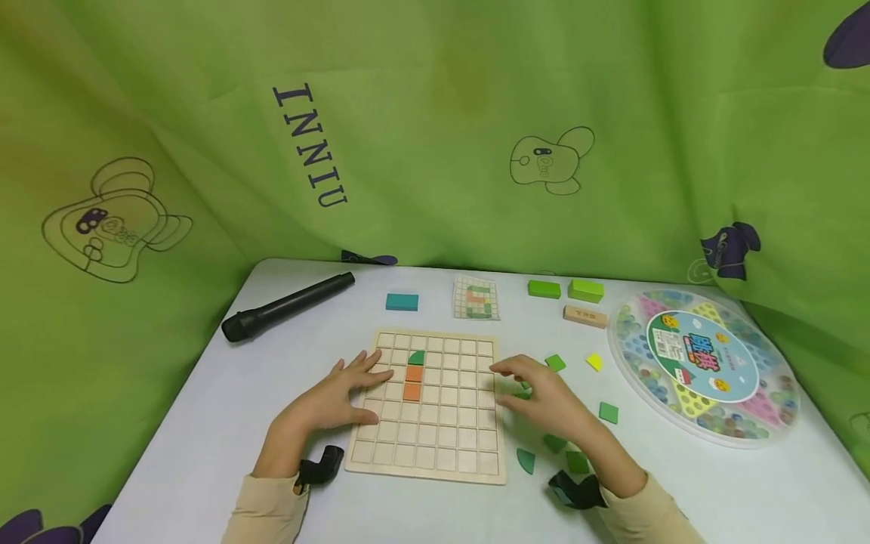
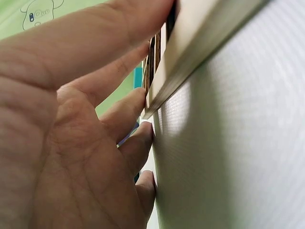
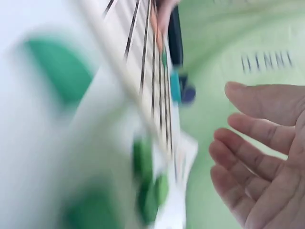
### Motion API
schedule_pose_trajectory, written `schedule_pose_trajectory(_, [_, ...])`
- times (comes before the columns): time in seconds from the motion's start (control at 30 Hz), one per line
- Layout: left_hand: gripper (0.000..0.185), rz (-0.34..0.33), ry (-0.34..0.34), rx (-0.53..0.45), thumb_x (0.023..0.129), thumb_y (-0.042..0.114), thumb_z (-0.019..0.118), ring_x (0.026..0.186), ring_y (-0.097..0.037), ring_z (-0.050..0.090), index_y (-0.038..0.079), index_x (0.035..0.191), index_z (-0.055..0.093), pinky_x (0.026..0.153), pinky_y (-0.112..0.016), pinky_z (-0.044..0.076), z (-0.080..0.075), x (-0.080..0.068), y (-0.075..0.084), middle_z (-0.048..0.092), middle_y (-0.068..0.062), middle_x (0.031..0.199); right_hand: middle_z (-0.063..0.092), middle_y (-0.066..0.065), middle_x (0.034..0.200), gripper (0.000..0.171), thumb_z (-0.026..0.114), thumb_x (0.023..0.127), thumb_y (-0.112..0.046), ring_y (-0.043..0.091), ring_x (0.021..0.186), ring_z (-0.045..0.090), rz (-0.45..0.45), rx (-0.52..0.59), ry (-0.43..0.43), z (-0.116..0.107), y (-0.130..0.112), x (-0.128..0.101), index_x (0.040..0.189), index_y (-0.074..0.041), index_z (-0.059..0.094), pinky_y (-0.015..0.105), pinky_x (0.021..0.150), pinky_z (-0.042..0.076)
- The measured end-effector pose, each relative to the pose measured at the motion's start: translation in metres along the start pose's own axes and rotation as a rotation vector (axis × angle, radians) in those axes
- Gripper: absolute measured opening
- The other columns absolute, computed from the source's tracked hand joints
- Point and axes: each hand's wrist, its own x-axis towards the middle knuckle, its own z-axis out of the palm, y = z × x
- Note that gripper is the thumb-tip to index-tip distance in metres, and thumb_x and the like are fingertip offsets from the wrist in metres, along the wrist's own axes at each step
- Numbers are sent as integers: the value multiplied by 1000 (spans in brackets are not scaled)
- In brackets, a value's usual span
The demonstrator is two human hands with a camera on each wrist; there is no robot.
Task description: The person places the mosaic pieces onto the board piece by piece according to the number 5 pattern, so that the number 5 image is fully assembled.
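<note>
The left hand (image 1: 340,397) lies flat with spread fingers on the left edge of the square wooden grid board (image 1: 435,446), while the right hand (image 1: 550,408) hovers relaxed, holding nothing, over small green tiles (image 1: 556,363) just right of it.

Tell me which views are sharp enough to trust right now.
Head view: sharp and evenly lit, wooden grid board clear, edges bowed by the wide lens. Left wrist: in focus, mostly filled by the left hand. Right wrist: heavily motion-blurred; only the right hand reads.
</note>
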Motion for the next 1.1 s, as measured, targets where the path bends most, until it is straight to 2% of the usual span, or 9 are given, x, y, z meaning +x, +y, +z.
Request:
schedule_pose_trajectory(0.13, [73,-7,7,-2,74,30,78,146,-36,7,17,140,49,117,-58,0,-3,-3,-3,20,-10,158,65,6,114,41,73,82,-11,27,101,62,50,-31,68,-19,26,-33,121,-7,61,42,82,56])
schedule_pose_trajectory(0.23, [73,-11,9,-7,74,31,78,146,-36,7,17,140,49,116,-58,0,-5,-5,-4,20,-10,158,66,2,113,38,72,83,-13,22,101,63,103,-57,91,-26,41,-56,119,-8,62,38,84,56])
schedule_pose_trajectory(0.4, [73,-4,14,-17,74,34,78,146,-38,7,16,140,49,116,-59,-1,-6,-8,-6,20,-11,157,66,-7,107,33,75,81,-26,9,98,62,222,-92,90,-27,53,-79,110,-15,66,27,83,54])
schedule_pose_trajectory(0.53, [73,3,18,-27,75,35,77,145,-39,7,15,139,49,116,-60,-1,-6,-10,-6,20,-12,157,63,-11,98,29,77,77,-31,5,91,59,274,-108,90,-25,56,-83,102,-19,66,25,80,53])
schedule_pose_trajectory(0.8, [73,-14,16,-41,75,35,77,145,-39,7,16,139,49,115,-60,-1,-5,-11,-5,20,-13,157,58,-12,91,25,79,75,-22,5,86,56,254,-195,109,-17,60,-82,95,-21,63,26,77,52])
schedule_pose_trajectory(0.9, [73,-17,9,-36,75,34,77,146,-37,7,17,140,49,116,-58,-1,-4,-8,-3,20,-10,158,60,-12,91,23,78,77,-23,5,86,58,283,-183,118,-18,58,-84,94,-20,64,25,76,53])
schedule_pose_trajectory(1.0, [72,10,5,-25,76,33,77,146,-38,8,17,140,49,116,-59,-1,-2,-3,-2,19,-11,158,63,-11,90,22,77,78,-20,7,85,61,304,-141,137,-22,55,-87,95,-19,64,24,76,54])
schedule_pose_trajectory(1.1, [72,20,1,-29,76,33,77,146,-37,8,16,140,49,116,-58,-2,-1,2,-1,20,-11,158,66,-10,90,21,76,79,-17,8,85,64,273,-85,145,-24,50,-86,97,-18,64,26,76,55])
